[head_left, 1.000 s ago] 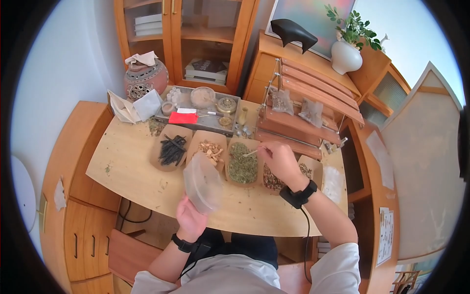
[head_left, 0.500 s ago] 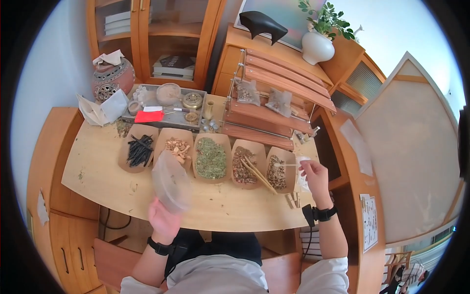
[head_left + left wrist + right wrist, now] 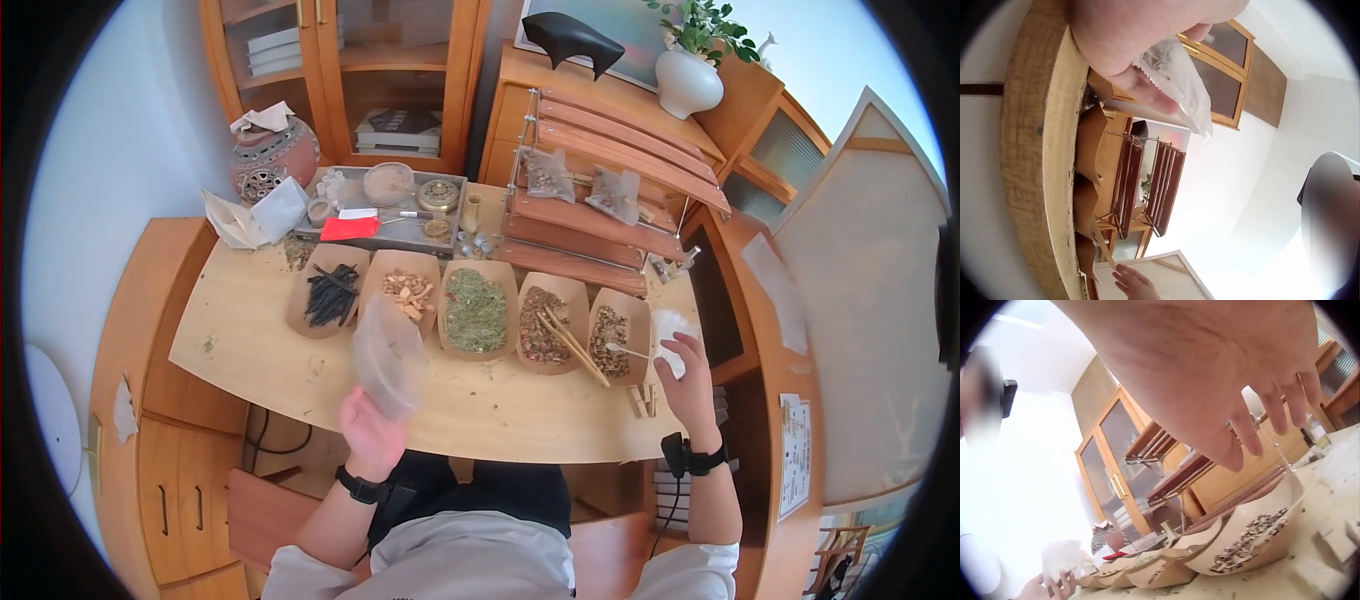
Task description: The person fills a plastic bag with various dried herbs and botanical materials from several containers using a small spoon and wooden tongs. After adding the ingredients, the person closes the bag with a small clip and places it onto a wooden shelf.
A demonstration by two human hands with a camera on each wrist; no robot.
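My left hand (image 3: 375,434) pinches the lower edge of a clear plastic bag (image 3: 390,358), held above the table's front part; in the left wrist view the bag (image 3: 1180,84) has some bits inside. A small pale spoon (image 3: 628,350) lies in the rightmost paper tray (image 3: 640,318) of dried brown pieces, its handle over the rim. Just right of that tray hovers my right hand (image 3: 690,390), fingers loosely spread and holding nothing. Wooden tongs (image 3: 575,348) lie across the neighbouring tray of reddish bits. Leftward stand trays of green herb (image 3: 475,312), tan chips (image 3: 408,292) and black strips (image 3: 331,295).
Behind the trays are a grey tray (image 3: 385,238) with small vessels and a red packet (image 3: 349,229), and a wooden rack (image 3: 600,225) with two bags. Small wooden pieces (image 3: 642,402) and a white plastic bag (image 3: 672,335) lie at the right.
My right hand has gone from above the green herb to the right side, and its fingers have let go of the spoon. My left hand still holds the bag.
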